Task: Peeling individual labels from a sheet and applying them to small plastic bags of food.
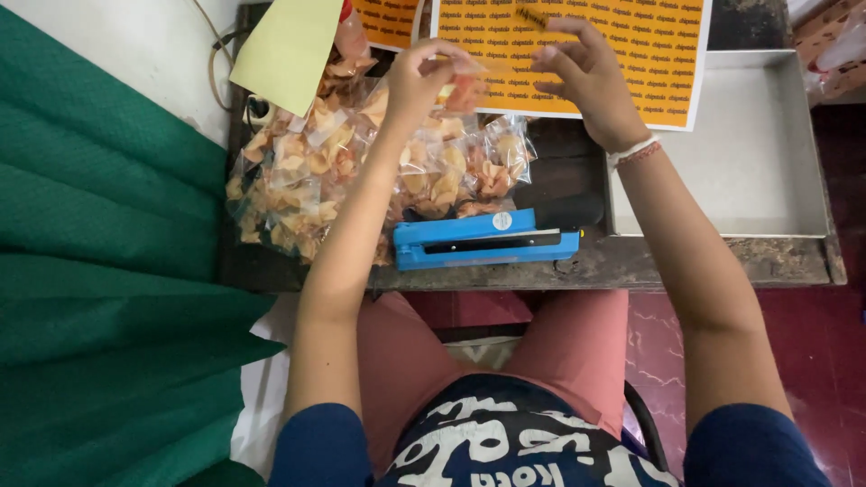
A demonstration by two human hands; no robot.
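- Pinching a small clear bag [462,90] of orange crisps, the left hand [422,79] held it up over the bench [686,261], fingers closed narrow on its top, seemingly to keep the face flat and reachable.
- The right hand [585,74] hovered at three o'clock of the bag, fingers loosely spread over the orange sticker sheet [622,54]; whether a sticker sat between its fingertips could not be told.
- The sheet lay at twelve o'clock of the person, just behind both hands, near enough that a label could be picked without stretching.
- A heap of filled bags [361,171] lay at ten o'clock, under and left of the raised bag, piled loosely against each other.
- A blue sealer [487,239] sat at six o'clock of the heap, along the bench's near edge, its arm down.
- A grey tray [749,153] stood at two o'clock, right of the right wrist, touching nothing else.
- A yellow paper [287,50] leaned at eleven o'clock, beyond the heap.
- A green cloth [99,271] hung at nine o'clock, off the bench.
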